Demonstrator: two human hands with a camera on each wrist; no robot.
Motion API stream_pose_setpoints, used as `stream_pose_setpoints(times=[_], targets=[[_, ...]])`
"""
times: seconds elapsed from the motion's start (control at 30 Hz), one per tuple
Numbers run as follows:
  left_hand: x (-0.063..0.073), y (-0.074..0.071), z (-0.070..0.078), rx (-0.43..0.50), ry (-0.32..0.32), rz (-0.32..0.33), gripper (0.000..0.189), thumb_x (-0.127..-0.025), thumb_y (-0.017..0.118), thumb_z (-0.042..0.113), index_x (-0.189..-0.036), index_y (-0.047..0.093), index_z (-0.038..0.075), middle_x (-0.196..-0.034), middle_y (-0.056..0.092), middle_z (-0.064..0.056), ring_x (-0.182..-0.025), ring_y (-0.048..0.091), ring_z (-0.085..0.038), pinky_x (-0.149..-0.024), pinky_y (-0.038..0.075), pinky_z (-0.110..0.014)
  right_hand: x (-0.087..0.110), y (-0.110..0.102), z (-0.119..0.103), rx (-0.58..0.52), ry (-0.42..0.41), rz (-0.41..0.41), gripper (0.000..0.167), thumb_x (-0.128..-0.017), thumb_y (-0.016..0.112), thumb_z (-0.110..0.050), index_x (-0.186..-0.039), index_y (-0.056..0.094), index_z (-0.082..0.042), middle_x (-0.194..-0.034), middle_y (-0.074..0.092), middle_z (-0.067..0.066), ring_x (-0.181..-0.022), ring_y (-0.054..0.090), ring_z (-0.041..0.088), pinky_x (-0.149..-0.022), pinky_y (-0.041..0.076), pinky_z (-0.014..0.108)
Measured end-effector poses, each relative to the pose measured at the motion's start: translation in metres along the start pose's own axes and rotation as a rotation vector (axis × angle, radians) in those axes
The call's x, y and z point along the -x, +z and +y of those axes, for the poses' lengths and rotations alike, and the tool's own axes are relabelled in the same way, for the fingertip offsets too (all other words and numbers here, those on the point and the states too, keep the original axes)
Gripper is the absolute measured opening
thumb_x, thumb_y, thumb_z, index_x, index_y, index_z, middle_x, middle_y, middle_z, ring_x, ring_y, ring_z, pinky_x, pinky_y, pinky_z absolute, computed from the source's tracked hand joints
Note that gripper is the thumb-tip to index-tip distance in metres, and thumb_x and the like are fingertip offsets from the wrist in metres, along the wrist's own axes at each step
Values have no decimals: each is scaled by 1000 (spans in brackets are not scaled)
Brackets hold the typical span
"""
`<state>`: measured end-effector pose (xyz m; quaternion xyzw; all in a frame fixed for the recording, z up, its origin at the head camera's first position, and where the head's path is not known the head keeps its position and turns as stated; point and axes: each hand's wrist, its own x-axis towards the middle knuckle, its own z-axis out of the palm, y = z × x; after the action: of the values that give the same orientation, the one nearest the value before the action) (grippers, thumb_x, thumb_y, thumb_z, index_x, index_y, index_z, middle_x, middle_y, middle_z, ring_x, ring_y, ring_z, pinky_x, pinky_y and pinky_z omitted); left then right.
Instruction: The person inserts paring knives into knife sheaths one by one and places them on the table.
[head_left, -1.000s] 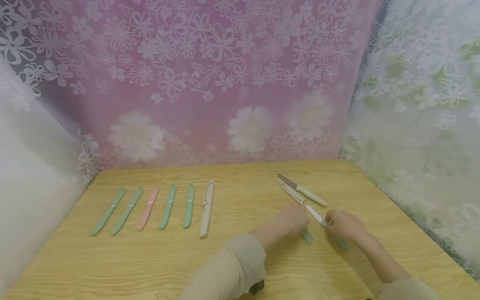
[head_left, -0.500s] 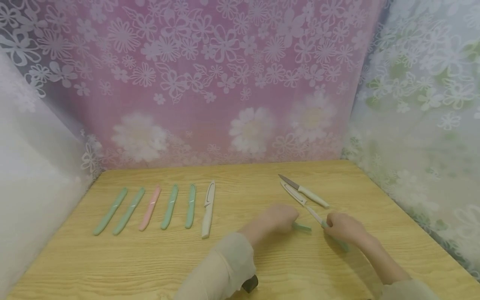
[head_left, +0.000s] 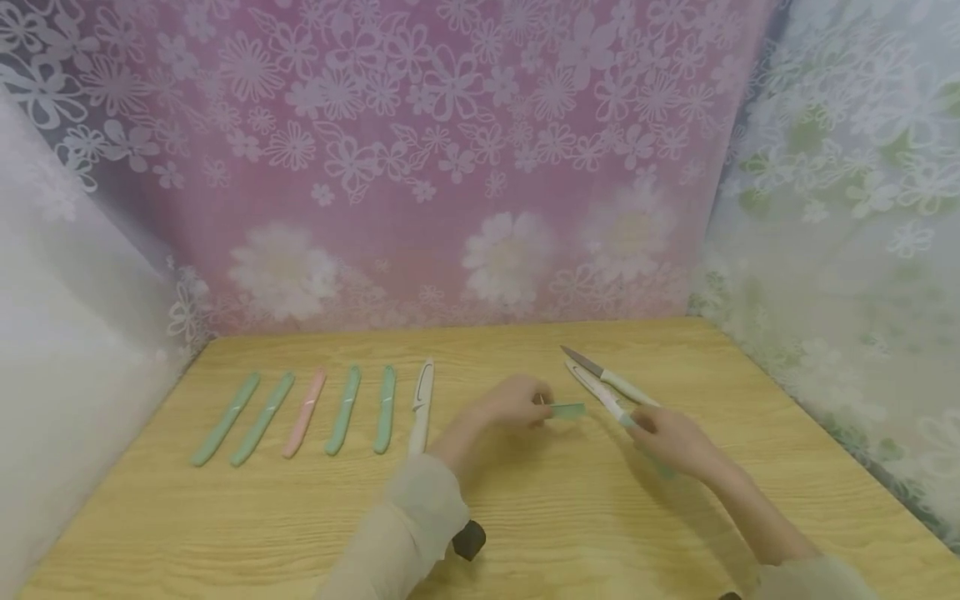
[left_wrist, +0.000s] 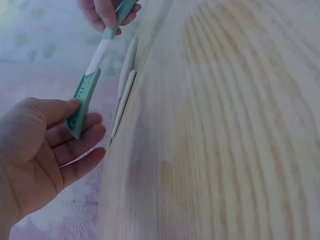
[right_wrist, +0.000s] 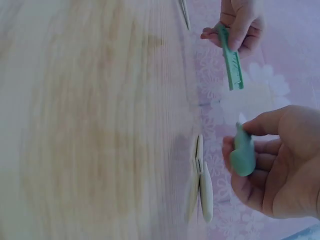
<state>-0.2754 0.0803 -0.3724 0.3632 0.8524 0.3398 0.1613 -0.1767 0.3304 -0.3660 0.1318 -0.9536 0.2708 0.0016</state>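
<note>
My left hand pinches a green knife sheath between thumb and fingers, above the middle right of the table. In the left wrist view the sheath's ribbed inner side shows. My right hand grips the green handle of a small knife, whose pale blade points toward the sheath. A gap between blade tip and sheath shows in the right wrist view. Beyond my right hand lie a cream-handled knife with a dark blade and a cream sheath, side by side on the table.
On the left half of the wooden table several sheathed green knives lie in a row, with a pink sheathed knife among them. A cream sheathed knife ends the row, partly behind my left sleeve. Floral curtains enclose the table.
My left hand has moved left and up with the green sheath, away from the table's right side. My right hand has shifted slightly up and left, still holding the knife.
</note>
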Motion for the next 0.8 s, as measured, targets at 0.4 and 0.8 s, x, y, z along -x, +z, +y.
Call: stream_pose_setpoints(times=[0.4,0.8], targets=[[20,-30,-24,329,-51,187,27,-94,55,26,-113,62,8,-82,63,-4,-81,62,-23,-74,52,-29,-16,5,-13,-233,-107,-87,31,-97,49,-22,-110,56,5,-87,61,12,-76,56,22,-66,49,34],[28,-33,-27,545,-12,254,28,-93,56,22,-109,63,0,-75,54,-3,-83,56,-31,-73,54,-29,-21,10,-20,-256,-160,-145,29,-97,49,-19,-111,55,6,-86,61,12,-77,57,23,-66,49,33]])
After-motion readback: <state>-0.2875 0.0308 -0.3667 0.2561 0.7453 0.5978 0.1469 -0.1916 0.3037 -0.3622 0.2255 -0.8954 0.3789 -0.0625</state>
